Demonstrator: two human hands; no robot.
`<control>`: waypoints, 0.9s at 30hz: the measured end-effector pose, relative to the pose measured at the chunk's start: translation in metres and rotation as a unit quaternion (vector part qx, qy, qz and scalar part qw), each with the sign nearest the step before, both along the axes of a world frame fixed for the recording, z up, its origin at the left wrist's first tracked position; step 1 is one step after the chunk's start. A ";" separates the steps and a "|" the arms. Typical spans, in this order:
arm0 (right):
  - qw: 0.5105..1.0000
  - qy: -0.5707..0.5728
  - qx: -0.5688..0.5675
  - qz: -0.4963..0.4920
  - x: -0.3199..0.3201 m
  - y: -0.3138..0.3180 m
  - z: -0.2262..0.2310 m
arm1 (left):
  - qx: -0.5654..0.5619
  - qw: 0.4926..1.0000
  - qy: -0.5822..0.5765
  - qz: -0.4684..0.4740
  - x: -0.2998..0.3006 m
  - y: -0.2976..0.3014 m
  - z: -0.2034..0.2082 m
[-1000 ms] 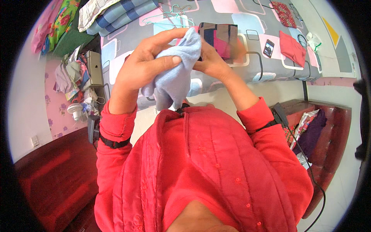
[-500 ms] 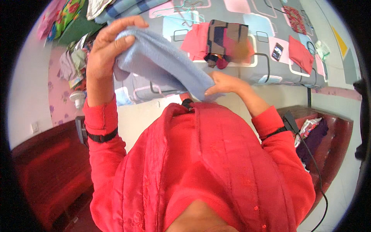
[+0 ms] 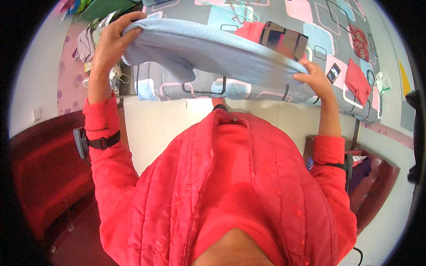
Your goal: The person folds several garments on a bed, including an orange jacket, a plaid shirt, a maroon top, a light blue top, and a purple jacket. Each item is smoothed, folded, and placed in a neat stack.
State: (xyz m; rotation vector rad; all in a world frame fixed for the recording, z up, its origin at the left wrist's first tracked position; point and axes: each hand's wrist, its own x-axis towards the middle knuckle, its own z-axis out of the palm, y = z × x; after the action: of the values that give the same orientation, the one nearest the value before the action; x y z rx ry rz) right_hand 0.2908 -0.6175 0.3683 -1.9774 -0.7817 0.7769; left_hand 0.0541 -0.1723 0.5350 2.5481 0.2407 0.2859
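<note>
Grey cloth with pink and blue patches covers the bed that I see through my far-off camera. Pale floor shows in front of it. On my left, a dark red seat stands by a wall with pink flowers. On my right is one more red seat. A phone lies on the bed, just beside a folded pink-red cloth. A red spotty cloth lies behind them.

My blue cloth is up in the air, over the front part of the bed. My left hand pinches one end tight. My right hand pinches the other end, a bit lower.

One second ago, the blue cloth was all bunched up and my hands were close together. Half a second ago it hung on a slant. Now my hands are wide apart and it stretches long between them. Its top edge now hides part of the brown and black cloth.
</note>
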 end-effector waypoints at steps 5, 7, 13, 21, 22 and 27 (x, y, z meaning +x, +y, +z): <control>0.990 0.095 0.102 -0.018 0.027 0.003 0.023 | 0.009 0.997 0.059 0.038 -0.021 0.039 -0.047; 0.991 0.089 0.105 -0.004 0.040 0.019 0.023 | 0.053 0.996 0.064 0.016 -0.018 0.056 -0.066; 0.990 0.023 0.086 -0.107 0.088 0.105 0.017 | 0.139 0.979 0.051 0.137 0.004 0.099 -0.087; 0.974 -0.194 0.115 -0.039 0.075 0.152 0.051 | 0.193 0.960 -0.047 0.196 -0.060 0.144 -0.076; 0.974 -0.210 0.074 -0.033 0.065 0.151 0.047 | 0.169 0.964 -0.033 0.201 -0.075 0.142 -0.087; 0.998 -0.061 0.006 0.017 0.016 0.151 -0.028 | 0.135 0.974 -0.044 0.177 -0.139 0.112 -0.168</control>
State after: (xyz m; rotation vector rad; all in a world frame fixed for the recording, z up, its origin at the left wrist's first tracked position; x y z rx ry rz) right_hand 0.3064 -0.4666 0.3403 -2.0201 -0.8928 0.6746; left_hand -0.0853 -0.0599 0.3670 2.7406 0.6646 0.6028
